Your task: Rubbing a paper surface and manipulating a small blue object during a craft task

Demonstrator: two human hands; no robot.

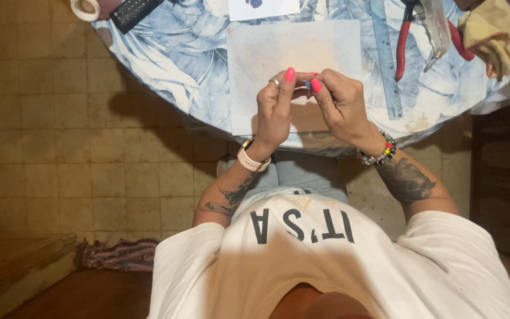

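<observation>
While you sit at the round table with its blue leaf-print cloth, your left hand and right hand meet over a pale mat. Fingertips of both are pinched together on a small blue piece, held just above the mat's centre. At 12 o'clock from the hands: a white card with a dark blue mark, rectangular, partly cut off by the frame edge. At 2 o'clock: a clear ruler, then red-handled pliers, then a yellow cloth. At 10 o'clock: a black remote and a white tape roll.
</observation>
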